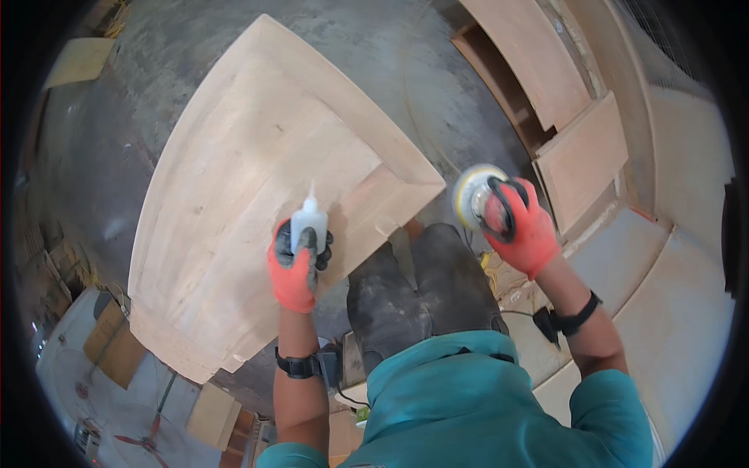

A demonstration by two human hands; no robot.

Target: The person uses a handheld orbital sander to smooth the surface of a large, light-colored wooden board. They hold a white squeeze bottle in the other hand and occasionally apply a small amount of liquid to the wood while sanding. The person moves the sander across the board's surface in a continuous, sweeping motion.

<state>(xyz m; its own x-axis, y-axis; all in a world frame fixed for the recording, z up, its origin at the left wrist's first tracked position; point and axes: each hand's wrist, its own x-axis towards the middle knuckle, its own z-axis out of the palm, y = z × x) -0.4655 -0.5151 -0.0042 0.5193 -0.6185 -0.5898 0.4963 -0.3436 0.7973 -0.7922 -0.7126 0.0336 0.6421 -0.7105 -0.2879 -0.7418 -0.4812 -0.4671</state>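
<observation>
My left hand [294, 265], in a red glove with dark fingertips, is closed round a small white squeeze bottle [310, 226]. The bottle's narrow nozzle points away from me, over a large pale wooden panel [226, 171] with a raised frame and a curved left edge. Off the panel's right corner, my right hand [524, 226] wears a matching glove and grips a round handheld sander [480, 199]. The sander's disc is tipped up and faces left, apart from the wood. Part of the left-hand fingers is hidden behind the bottle.
More wooden panels [581, 152] stand at the upper right, beside a pale wall. Grey floor [359, 39] shows beyond the big panel. A fan with red blades [148, 441] is at the lower left, near a brown board [113, 343]. Yellow cord [490, 269] lies by my legs.
</observation>
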